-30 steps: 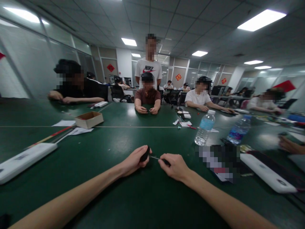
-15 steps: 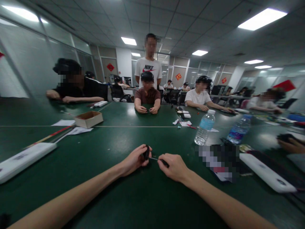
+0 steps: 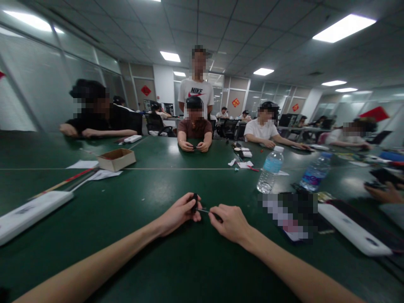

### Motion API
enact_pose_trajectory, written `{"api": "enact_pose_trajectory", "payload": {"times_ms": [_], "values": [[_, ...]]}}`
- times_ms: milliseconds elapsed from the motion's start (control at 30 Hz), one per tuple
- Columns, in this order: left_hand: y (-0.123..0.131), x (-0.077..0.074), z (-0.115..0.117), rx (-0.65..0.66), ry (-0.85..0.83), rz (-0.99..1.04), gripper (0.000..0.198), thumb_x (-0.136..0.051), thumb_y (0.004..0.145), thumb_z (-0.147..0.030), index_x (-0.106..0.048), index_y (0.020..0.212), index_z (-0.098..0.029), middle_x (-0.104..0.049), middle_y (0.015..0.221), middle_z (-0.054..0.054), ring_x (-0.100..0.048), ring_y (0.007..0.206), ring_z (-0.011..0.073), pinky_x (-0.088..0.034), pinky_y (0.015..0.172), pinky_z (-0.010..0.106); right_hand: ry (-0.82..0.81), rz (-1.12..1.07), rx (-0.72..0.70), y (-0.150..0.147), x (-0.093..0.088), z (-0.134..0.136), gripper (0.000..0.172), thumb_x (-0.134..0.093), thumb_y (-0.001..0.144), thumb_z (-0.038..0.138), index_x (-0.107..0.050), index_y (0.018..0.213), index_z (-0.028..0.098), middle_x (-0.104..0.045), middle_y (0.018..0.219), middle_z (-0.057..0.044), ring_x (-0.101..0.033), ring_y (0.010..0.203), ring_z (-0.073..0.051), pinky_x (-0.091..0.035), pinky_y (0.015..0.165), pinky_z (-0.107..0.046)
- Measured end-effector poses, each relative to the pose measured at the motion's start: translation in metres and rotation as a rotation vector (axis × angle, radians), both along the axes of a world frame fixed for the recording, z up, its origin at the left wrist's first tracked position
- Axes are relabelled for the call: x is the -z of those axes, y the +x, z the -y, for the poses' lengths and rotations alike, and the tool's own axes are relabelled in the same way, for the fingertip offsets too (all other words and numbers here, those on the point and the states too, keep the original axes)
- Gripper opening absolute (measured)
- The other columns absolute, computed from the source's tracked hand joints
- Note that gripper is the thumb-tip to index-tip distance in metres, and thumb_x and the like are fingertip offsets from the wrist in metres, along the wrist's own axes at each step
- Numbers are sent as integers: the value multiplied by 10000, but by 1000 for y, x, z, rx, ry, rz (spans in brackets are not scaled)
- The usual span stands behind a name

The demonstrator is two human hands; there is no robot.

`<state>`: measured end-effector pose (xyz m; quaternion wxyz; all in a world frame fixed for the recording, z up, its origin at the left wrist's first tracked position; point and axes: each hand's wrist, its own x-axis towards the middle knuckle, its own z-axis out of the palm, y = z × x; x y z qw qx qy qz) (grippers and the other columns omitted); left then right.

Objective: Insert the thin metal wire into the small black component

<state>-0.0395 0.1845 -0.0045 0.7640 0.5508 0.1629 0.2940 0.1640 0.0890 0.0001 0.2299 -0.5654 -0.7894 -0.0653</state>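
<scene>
Above the green table [image 3: 176, 261], my left hand [image 3: 178, 213] is closed on a small black part [image 3: 195, 203], whose exact kind I cannot make out. My right hand [image 3: 232, 223] grips a screwdriver [image 3: 217, 217] by its dark handle. The thin metal shaft points left to the black part. Whether the tip touches it or sits in it is too small to tell. Fingers of both hands cover much of what they hold.
To the right stand two water bottles [image 3: 270, 170] [image 3: 316, 171], near a white box-shaped device [image 3: 355, 229]. On the left are an open cardboard box [image 3: 116, 160], papers [image 3: 105, 174] and a white power bank-like bar [image 3: 36, 212]. Several people sit around the table; one person [image 3: 196, 90] stands behind.
The black part has tilted slightly in my left fingers. Both hands stay nearly in place, with the screwdriver still pointing at the part. The view has shifted a little.
</scene>
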Motion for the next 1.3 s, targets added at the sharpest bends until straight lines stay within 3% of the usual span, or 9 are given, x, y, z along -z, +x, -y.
{"api": "enact_pose_trajectory", "payload": {"times_ms": [433, 667, 1000, 1300], "values": [[1, 2, -2, -27, -30, -2, 247, -528, 939, -370, -495, 1084, -173, -604, 1082, 111, -666, 907, 195, -506, 833, 348, 11, -18, 32, -2, 0, 1, 251, -439, 971, 325, -659, 971, 204, -633, 789, -33, -577, 673, -137, -385, 619, -249], [1, -1, 0, 4, 0, -62, 227, -547, 930, -335, -545, 1072, -159, -577, 1174, 131, -656, 972, 224, -502, 890, 390, 70, -209, 137, 2, 0, -7, 252, -405, 995, 283, -634, 980, 178, -663, 845, -50, -614, 742, -150, -440, 697, -255], [1, -2, -1, -113, -56, 7, 271, -654, 863, -302, -618, 1097, -168, -620, 1027, 95, -596, 1012, 207, -491, 880, 354, 10, -186, 47, -1, -2, -2, 221, -456, 966, 300, -644, 944, 186, -655, 789, -31, -594, 677, -134, -439, 673, -249], [1, 1, -5, -97, -73, 9, 307, -686, 836, -223, -620, 1125, -143, -635, 1062, 104, -621, 997, 196, -475, 912, 338, -1, -172, 40, 1, -1, -3, 215, -464, 953, 295, -649, 923, 190, -649, 759, -17, -588, 656, -128, -427, 661, -241]]}}
